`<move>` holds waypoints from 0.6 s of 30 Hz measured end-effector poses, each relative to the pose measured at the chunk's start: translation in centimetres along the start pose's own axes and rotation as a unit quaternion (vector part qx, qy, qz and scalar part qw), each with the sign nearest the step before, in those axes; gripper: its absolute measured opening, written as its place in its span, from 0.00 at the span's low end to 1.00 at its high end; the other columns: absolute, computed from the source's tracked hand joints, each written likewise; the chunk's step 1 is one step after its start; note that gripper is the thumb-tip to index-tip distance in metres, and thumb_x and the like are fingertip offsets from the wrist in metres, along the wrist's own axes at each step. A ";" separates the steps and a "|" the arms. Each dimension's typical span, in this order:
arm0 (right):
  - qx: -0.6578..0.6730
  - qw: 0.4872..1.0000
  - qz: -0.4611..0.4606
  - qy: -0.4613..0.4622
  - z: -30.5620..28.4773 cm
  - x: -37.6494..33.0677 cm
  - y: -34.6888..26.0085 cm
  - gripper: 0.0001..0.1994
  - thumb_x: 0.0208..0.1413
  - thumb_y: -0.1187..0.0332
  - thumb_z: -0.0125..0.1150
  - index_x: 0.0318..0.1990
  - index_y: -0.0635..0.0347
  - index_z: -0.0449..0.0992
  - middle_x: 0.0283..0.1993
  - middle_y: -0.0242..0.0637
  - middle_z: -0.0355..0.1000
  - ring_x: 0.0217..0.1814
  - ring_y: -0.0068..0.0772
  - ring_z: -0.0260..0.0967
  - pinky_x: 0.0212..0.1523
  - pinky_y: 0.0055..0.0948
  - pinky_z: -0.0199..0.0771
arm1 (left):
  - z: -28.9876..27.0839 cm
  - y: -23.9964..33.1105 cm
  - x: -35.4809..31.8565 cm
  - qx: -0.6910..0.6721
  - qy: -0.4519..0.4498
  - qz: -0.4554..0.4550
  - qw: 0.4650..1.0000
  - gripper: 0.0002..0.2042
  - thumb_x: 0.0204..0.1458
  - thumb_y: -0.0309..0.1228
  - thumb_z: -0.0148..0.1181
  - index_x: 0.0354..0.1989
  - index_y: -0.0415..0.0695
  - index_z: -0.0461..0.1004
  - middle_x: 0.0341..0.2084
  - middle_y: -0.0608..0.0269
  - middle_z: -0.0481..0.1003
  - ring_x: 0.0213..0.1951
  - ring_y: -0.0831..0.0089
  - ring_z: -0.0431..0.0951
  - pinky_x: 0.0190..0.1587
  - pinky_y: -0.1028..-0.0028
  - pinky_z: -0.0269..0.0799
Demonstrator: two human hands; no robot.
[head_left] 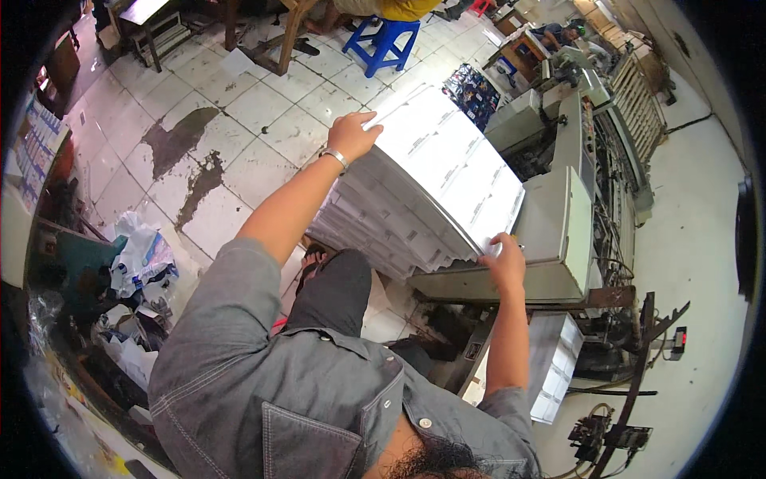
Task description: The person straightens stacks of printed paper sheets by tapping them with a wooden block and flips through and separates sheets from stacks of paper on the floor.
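A tall stack of white printed sheets (447, 152) stands in front of me, its top sheet covered in small repeated print blocks. My left hand (355, 137), below a metal wristband, is curled over the stack's far left corner. At the near right corner, my right hand (504, 262) pinches the sheet edges between thumb and fingers. How many sheets each hand grips cannot be seen. The stack's sides look uneven, with layers sticking out along the near face.
A large grey machine (578, 199) adjoins the stack on the right. A second paper stack (556, 359) sits below my right forearm. Crumpled plastic and paper waste (140, 263) lies at the left. Farther off are a blue stool (383, 44) with someone in yellow on it, and another person (554, 36).
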State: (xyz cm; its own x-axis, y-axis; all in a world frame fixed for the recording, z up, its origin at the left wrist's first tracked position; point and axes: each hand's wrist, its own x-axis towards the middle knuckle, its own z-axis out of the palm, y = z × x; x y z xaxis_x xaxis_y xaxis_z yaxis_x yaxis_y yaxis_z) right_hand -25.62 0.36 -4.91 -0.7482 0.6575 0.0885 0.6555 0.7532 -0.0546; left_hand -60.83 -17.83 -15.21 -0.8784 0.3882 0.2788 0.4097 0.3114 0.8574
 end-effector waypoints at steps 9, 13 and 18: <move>0.030 0.999 -0.027 0.019 1.2 0.3 0.2 0.23 0.31 0.68 0.73 0.36 0.57 0.68 0.44 0.39 0.70 0.46 0.48 0.67 0.44 0.40 0.67 | -1.3 -0.9 -0.1 0.015 0.001 0.151 0.988 0.33 0.40 0.52 0.63 0.47 0.34 0.73 0.47 0.48 0.72 0.48 0.59 0.74 0.51 0.70 0.67; 0.052 0.997 -0.042 0.037 1.5 0.1 0.0 0.23 0.30 0.69 0.73 0.36 0.57 0.67 0.42 0.40 0.70 0.45 0.49 0.67 0.43 0.40 0.67 | -4.0 0.1 3.6 -0.114 -0.271 -0.149 0.944 0.35 0.45 0.58 0.57 0.48 0.36 0.73 0.51 0.42 0.69 0.57 0.59 0.65 0.56 0.71 0.61; 0.069 0.996 -0.034 0.048 2.0 -1.1 0.2 0.23 0.30 0.70 0.73 0.36 0.56 0.66 0.40 0.40 0.70 0.43 0.51 0.67 0.42 0.41 0.67 | -3.9 1.6 3.7 -0.173 -0.243 -0.150 0.943 0.36 0.50 0.61 0.45 0.48 0.37 0.73 0.55 0.41 0.64 0.60 0.53 0.60 0.60 0.65 0.52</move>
State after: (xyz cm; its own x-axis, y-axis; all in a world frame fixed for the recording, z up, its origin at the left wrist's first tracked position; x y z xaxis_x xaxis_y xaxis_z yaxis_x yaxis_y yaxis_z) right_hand -24.89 -0.20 -7.00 -0.7723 0.6058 0.1915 0.5788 0.7951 -0.1811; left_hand -64.44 -19.30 -11.08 -0.6916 0.7048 -0.1578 -0.0181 0.2016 0.9793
